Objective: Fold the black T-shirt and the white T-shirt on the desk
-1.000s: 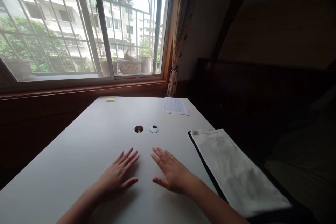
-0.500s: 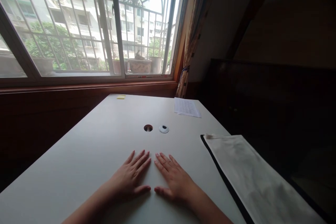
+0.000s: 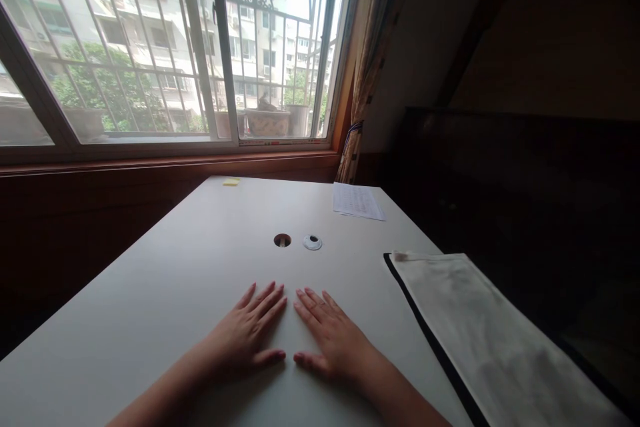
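Note:
My left hand [image 3: 253, 327] lies palm down on the white table [image 3: 165, 293], fingers stretched out and thumb pointing inward. Beside it, a narrow gap away, my right hand [image 3: 330, 333] rests flat in the same way. Neither hand holds anything. Beyond the fingertips is a round hole [image 3: 283, 241] in the tabletop. Just right of that hole sits a white ring-shaped cover [image 3: 313, 243] with a dark opening. To the right of my right hand lies a folded pale cloth [image 3: 480, 327] with a black edge, reaching the table's right side.
Printed paper sheets [image 3: 359, 201] lie at the table's far right corner. A small yellow sticky note [image 3: 231, 182] is near the far left corner. Behind the table are a barred window [image 3: 165, 67] and a tied curtain [image 3: 357, 113]. Dark furniture [image 3: 500, 173] stands at the right.
Both hands stay flat in the same place on the table. The view has shifted very slightly; nothing has been taken hold of or moved.

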Available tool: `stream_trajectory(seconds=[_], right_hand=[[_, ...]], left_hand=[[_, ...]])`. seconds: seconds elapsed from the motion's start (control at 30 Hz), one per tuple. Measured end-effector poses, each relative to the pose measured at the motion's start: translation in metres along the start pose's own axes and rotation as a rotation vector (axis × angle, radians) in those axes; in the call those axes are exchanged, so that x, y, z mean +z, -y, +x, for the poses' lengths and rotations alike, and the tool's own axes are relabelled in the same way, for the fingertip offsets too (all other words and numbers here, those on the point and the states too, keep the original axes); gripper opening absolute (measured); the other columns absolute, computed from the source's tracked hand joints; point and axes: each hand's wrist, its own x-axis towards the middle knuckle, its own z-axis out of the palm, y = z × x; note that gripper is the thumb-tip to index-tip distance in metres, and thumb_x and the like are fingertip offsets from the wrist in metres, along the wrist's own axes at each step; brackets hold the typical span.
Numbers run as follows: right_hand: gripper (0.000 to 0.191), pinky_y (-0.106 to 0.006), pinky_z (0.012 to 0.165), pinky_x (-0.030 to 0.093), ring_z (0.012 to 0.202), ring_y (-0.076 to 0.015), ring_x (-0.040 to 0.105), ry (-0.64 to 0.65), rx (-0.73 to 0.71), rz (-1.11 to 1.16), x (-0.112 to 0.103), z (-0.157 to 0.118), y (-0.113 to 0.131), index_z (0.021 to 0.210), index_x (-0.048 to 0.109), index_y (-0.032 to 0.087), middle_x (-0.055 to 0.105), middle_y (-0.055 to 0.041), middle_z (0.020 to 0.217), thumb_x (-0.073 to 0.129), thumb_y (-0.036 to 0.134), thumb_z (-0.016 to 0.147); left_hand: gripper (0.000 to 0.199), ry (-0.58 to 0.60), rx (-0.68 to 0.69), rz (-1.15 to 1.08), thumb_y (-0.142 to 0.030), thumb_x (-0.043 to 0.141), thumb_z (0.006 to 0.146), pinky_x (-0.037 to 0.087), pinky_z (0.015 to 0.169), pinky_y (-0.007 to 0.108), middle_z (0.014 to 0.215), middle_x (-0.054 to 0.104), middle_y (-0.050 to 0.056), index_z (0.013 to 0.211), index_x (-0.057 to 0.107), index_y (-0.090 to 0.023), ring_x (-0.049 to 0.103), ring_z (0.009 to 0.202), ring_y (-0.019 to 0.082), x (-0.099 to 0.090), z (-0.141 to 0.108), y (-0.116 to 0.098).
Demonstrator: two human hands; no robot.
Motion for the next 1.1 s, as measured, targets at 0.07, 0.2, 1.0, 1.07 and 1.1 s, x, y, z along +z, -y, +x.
stream_trajectory(seconds=[0.07, 0.2, 1.0, 1.07, 1.1], right_hand=[[0.085, -0.054, 0.128, 0.006, 0.156, -0.0292, 0.008, 0.001, 0.003, 0.009, -0.0008, 0.0000, 0.0006, 0.163, 0.013, 0.025, 0.006, -0.0056, 0.169, 0.047, 0.066, 0.097], [0.086, -0.054, 0.127, 0.005, 0.156, -0.0293, 0.007, -0.001, 0.011, 0.010, -0.0017, 0.0000, 0.0011, 0.163, 0.013, 0.025, 0.005, -0.0057, 0.169, 0.046, 0.068, 0.097], [0.088, -0.054, 0.128, 0.003, 0.157, -0.0281, 0.004, 0.050, 0.066, -0.022, -0.0048, 0.0016, 0.0058, 0.163, 0.013, 0.023, 0.003, -0.0054, 0.169, 0.040, 0.073, 0.096], [0.088, -0.055, 0.127, 0.004, 0.156, -0.0289, 0.004, 0.045, 0.067, -0.018, -0.0043, 0.0017, 0.0056, 0.163, 0.014, 0.023, 0.004, -0.0058, 0.169, 0.042, 0.072, 0.096], [0.087, -0.055, 0.127, 0.004, 0.156, -0.0293, 0.005, 0.042, 0.066, -0.015, -0.0041, 0.0017, 0.0054, 0.163, 0.014, 0.023, 0.005, -0.0059, 0.169, 0.043, 0.071, 0.096]], left_hand=[[0.088, 0.003, 0.001, 0.002, -0.074, 0.036, 0.098, 0.011, 0.124, 0.063, 0.168, 0.007, 0.008, 0.163, -0.001, -0.028, 0.011, 0.155, 0.035, -0.0003, -0.0002, 0.0002], [0.090, -0.008, 0.019, -0.002, -0.074, 0.039, 0.097, 0.011, 0.124, 0.062, 0.168, 0.008, 0.009, 0.163, -0.001, -0.028, 0.011, 0.155, 0.036, -0.0024, -0.0009, -0.0013], [0.093, -0.011, 0.005, -0.023, -0.074, 0.041, 0.096, 0.011, 0.124, 0.063, 0.169, 0.008, 0.008, 0.163, -0.004, -0.028, 0.011, 0.155, 0.037, -0.0001, 0.0013, -0.0086], [0.092, -0.010, 0.004, -0.026, -0.074, 0.041, 0.096, 0.010, 0.125, 0.063, 0.169, 0.008, 0.008, 0.163, -0.003, -0.028, 0.011, 0.155, 0.037, -0.0010, 0.0013, -0.0091], [0.092, -0.008, 0.003, -0.026, -0.074, 0.041, 0.096, 0.010, 0.124, 0.063, 0.169, 0.008, 0.008, 0.163, -0.003, -0.028, 0.011, 0.155, 0.037, -0.0016, 0.0014, -0.0094]])
